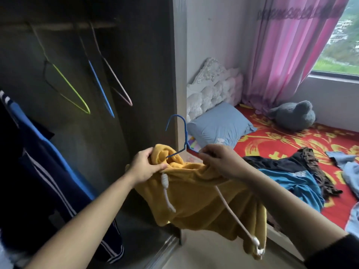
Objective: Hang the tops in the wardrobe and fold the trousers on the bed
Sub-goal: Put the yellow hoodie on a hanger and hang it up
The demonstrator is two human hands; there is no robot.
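Yellow hoodie [198, 193] held mid-air at the edge of the open wardrobe [145, 65], with one arm of the blue hanger [183, 136] tucked into its neck. Left hand [147, 167] pinches the neck fabric; right hand [219, 162] is curled round the hanger's other arm plus fabric. Side panel [179, 74] sits right behind the hook. On the rail [58, 27]: three bare hangers [71, 88], navy striped jacket [48, 171] far left. Bed [272, 140] to the right carries heaped clothes [291, 171], a blue pillow [219, 125] and a grey plush toy [293, 115].

No word, brand or number can be read. The yellow figures on the red bedspread [303, 150] are too blurred to tell as characters. The white prints on the blue pillow [219, 127] and the blue garment [291, 179] show no legible letters.
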